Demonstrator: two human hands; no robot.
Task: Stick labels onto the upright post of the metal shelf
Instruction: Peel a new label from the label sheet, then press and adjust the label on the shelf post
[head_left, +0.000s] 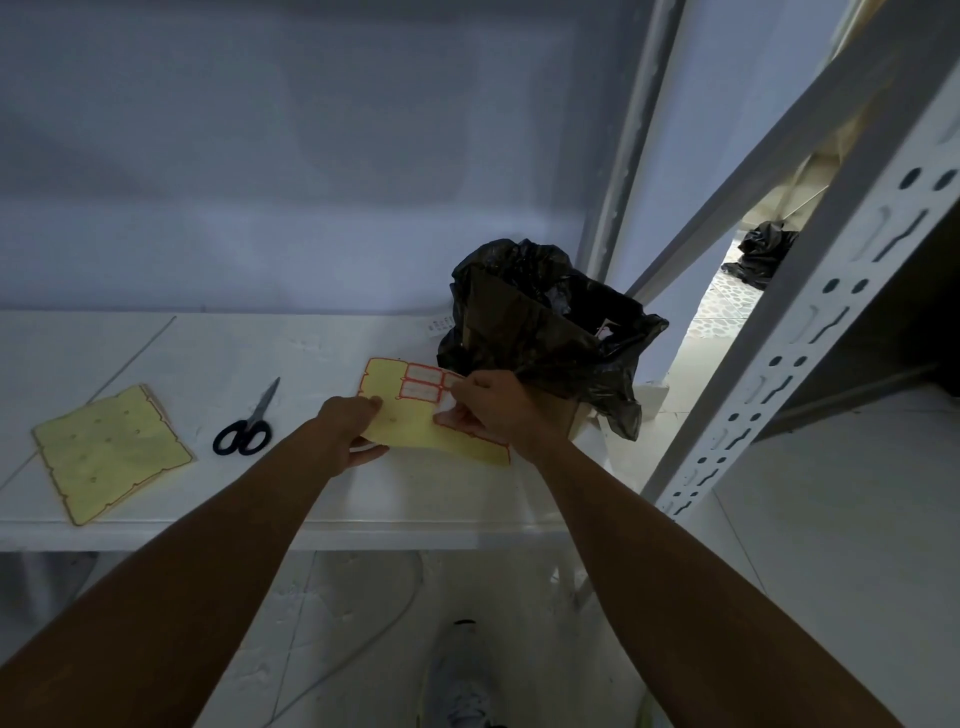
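A yellow label sheet (410, 421) with red-bordered white labels is held above the white shelf board. My left hand (349, 431) grips its left edge. My right hand (493, 410) pinches a white label (451, 410) at the sheet's right side, its corner lifted off the backing. Two labels (423, 382) remain flat on the upper part of the sheet. The white perforated upright post (810, 332) of the metal shelf rises diagonally at the right, apart from both hands.
A stack of used yellow backing sheets (111, 452) lies at the left of the shelf board (291, 353), with black-handled scissors (247, 423) beside it. A box lined with a black bag (545, 332) stands just behind my hands. A shoe (462, 675) shows on the floor below.
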